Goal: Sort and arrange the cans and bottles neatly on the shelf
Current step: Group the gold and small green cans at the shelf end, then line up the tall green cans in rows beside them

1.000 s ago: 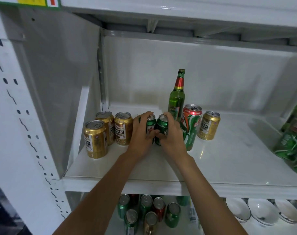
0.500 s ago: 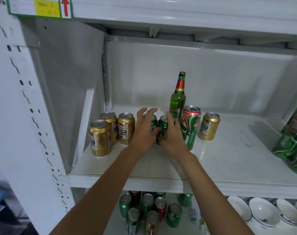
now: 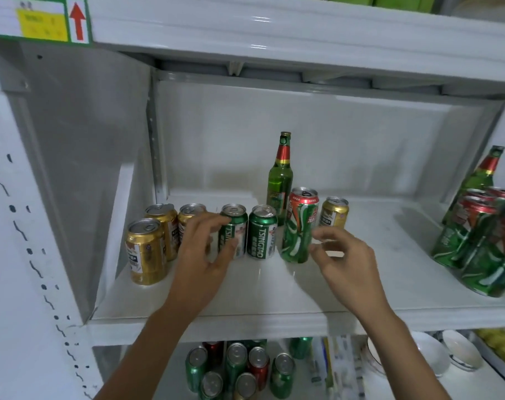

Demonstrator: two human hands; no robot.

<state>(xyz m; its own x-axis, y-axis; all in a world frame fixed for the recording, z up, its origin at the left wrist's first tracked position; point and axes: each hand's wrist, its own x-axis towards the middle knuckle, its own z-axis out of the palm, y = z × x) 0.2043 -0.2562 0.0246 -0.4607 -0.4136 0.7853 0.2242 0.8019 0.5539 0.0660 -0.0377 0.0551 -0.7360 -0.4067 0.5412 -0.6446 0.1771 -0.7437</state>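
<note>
Two green cans (image 3: 248, 232) upright, touching, TSINGTAO lettering.

Left hand (image 3: 202, 255) spread loosely, fingertips at the left Tsingtao can (image 3: 233, 230), its twin (image 3: 262, 231) just right of it. Right hand (image 3: 342, 255) open, fingers relaxed, beside the tall green-and-red can (image 3: 299, 226). Gold can (image 3: 334, 212) just beyond its fingers, green bottle (image 3: 280, 180) farther back.
</note>
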